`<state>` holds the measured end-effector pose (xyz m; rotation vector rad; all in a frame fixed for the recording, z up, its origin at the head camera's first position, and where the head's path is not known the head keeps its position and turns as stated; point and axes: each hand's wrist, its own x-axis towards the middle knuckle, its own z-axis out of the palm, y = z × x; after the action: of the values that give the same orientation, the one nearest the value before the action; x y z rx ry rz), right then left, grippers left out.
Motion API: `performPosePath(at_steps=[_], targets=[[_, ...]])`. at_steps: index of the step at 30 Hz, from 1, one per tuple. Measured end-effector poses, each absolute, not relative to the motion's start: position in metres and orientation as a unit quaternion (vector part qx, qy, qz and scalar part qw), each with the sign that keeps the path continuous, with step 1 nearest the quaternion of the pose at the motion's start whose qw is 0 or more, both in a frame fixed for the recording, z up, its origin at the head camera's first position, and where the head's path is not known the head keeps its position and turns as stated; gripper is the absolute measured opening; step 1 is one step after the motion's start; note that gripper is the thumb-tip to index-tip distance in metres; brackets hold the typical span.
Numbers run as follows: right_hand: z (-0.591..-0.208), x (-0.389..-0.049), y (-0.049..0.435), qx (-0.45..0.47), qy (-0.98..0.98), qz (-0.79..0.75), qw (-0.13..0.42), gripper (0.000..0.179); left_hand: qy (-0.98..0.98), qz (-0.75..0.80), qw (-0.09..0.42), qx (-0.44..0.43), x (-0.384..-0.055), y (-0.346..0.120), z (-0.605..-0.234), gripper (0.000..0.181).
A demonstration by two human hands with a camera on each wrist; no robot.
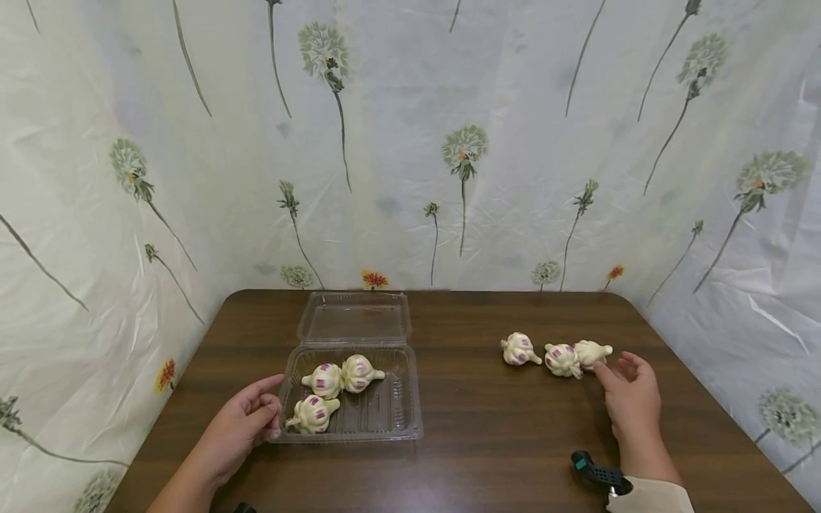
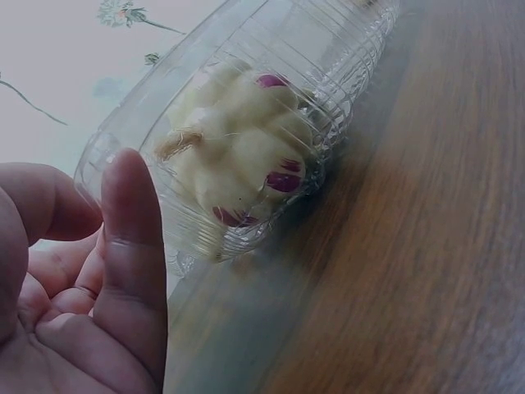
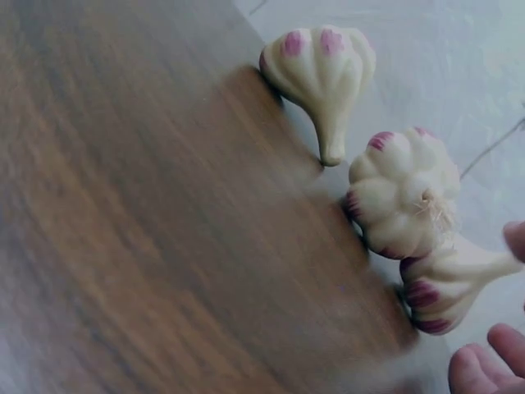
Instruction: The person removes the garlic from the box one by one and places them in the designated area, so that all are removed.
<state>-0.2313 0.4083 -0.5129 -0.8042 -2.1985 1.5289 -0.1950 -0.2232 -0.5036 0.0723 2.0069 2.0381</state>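
A clear plastic clamshell box (image 1: 391, 420) lies open on the table with three garlic bulbs (image 1: 311, 413) in its tray. At the tray's left edge, my left hand (image 1: 240, 424) pinches the rim between thumb and fingers. In the left wrist view, one garlic bulb (image 2: 242, 152) shows through the box wall beside the thumb (image 2: 131, 238). On the right side lie three more bulbs: one apart (image 1: 519, 349), and a pair touching, the middle bulb (image 1: 562, 360) and the rightmost bulb (image 1: 591, 353). My right hand (image 1: 631, 392) reaches beside the rightmost bulb, fingers spread around its stem end without gripping it.
The brown wooden table (image 1: 474, 427) meets a flower-printed sheet (image 1: 398, 142) at its back and sides. Behind the tray the box's lid (image 1: 355, 318) lies folded back. A black strap device (image 1: 599, 474) sits at my right wrist.
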Motion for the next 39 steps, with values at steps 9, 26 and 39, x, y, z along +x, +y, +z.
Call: performPosePath(at_steps=[9,26,39], targets=[[-0.506,-0.229,0.399,-0.287,-0.772,0.516,0.235,0.085,0.698,0.702,0.136,0.028,-0.195,-0.224,-0.505,0.058],[-0.487,-0.227,0.361,-0.200,-0.767,0.531,0.301,0.073,0.694,0.707,0.136,0.026,-0.193,-0.223,-0.506,0.058],[-0.482,-0.235,0.326,-0.110,-0.808,0.517,0.260,0.073,0.694,0.706,0.138,0.032,-0.194,-0.224,-0.506,0.058]])
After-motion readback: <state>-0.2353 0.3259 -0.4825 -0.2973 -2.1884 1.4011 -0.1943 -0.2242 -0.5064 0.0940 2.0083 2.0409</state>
